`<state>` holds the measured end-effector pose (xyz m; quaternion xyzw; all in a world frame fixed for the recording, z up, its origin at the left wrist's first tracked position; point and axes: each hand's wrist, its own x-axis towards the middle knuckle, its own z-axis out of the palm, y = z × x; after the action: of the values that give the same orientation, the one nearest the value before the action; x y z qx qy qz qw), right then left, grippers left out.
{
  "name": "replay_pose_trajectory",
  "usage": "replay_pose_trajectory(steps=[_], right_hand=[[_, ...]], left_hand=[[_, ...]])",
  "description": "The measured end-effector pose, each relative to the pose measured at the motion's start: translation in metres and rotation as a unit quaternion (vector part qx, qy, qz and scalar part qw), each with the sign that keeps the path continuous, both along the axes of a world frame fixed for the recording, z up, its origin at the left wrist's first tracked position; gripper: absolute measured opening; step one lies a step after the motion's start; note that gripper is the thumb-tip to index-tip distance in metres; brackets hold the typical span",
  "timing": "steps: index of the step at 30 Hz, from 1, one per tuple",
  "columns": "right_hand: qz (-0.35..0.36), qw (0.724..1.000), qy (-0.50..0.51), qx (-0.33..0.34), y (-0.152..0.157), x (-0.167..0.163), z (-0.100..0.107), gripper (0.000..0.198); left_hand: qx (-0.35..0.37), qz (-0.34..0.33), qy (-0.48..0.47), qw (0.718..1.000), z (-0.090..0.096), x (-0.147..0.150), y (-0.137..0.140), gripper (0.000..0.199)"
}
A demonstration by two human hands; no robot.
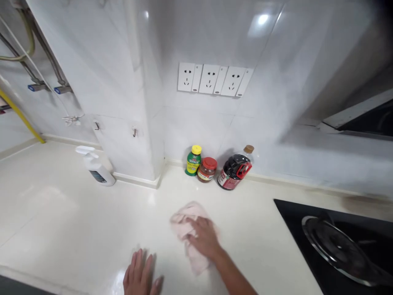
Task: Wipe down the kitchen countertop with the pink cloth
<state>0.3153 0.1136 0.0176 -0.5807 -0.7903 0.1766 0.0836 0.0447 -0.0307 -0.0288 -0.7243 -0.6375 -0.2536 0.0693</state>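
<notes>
A pale pink cloth (196,258) lies crumpled on the white countertop (147,217). My right hand (203,237) presses on it from above, its fingers curled into the folds and slightly blurred. Lower down, to the left of the cloth, my left hand (139,274) rests on the counter's surface with fingers outstretched and nothing held. Behind the cloth, by the wall, stand a green bottle with a yellow cap (193,161), a red-lidded jar (206,170) and a large bottle of dark sauce with a red handle (232,170).
To the left stands a white spray bottle (98,170) beside the jutting wall corner. On the right is a black cooktop (294,217) with a glass pan lid (334,248) on it. Wall sockets (210,80) are above the bottles, and a range hood (362,114) overhangs the right side.
</notes>
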Motion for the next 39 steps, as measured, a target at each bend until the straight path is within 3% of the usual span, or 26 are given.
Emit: replay_pose_trajectory(steps=[3,7,10,12,15,18,20,23,25,27,29,34,36,39], right_hand=[[-0.139,0.988,-0.059,0.037,-0.008,0.109,-0.015,0.058],[-0.317,0.940,-0.116,0.050,-0.075,0.250,-0.046,0.070],[-0.301,0.939,-0.149,0.072,-0.129,0.303,-0.064,0.066],[-0.321,0.931,-0.155,0.076,-0.145,0.295,-0.066,0.068],[-0.383,0.910,-0.149,0.057,-0.137,0.224,-0.051,0.080],[-0.216,0.973,-0.078,0.031,-0.114,0.113,-0.025,0.066],[-0.084,0.996,-0.012,-0.006,-0.105,0.040,-0.007,0.063],[0.102,0.991,0.079,-0.036,-0.103,-0.040,0.017,0.067],[0.179,0.977,0.110,-0.032,-0.103,-0.064,0.025,0.065],[0.198,0.972,0.121,-0.027,-0.096,-0.063,0.026,0.058],[0.154,0.981,0.118,-0.024,-0.081,-0.037,0.021,0.054],[-0.090,0.995,0.025,0.032,-0.049,0.094,-0.004,0.052],[-0.181,0.981,-0.028,0.062,-0.061,0.153,-0.016,0.051],[-0.303,0.945,-0.080,0.087,-0.113,0.224,-0.037,0.058]], left_hand=[[-0.010,-0.029,0.041,0.999,0.008,0.000,-0.002,0.056],[-0.021,-0.033,0.083,0.996,0.015,0.003,-0.001,0.046],[-0.021,-0.027,0.097,0.995,0.019,0.005,0.001,0.043],[-0.023,-0.029,0.097,0.995,0.021,0.006,0.002,0.042],[-0.033,-0.034,0.089,0.995,0.025,0.007,0.003,0.041],[-0.039,-0.039,0.085,0.995,0.026,0.006,0.004,0.040],[-0.035,-0.041,0.090,0.994,0.025,0.003,0.004,0.039],[-0.009,-0.065,0.105,0.992,0.022,-0.002,0.006,0.039],[0.014,-0.081,0.110,0.990,0.021,-0.005,0.007,0.041],[0.018,-0.077,0.111,0.991,0.022,-0.005,0.008,0.042],[0.004,-0.057,0.112,0.992,0.025,-0.002,0.008,0.040],[-0.035,-0.030,0.104,0.994,0.029,0.004,0.009,0.038],[-0.043,-0.023,0.099,0.994,0.028,0.003,0.009,0.039],[-0.047,-0.017,0.087,0.995,0.025,0.002,0.009,0.039]])
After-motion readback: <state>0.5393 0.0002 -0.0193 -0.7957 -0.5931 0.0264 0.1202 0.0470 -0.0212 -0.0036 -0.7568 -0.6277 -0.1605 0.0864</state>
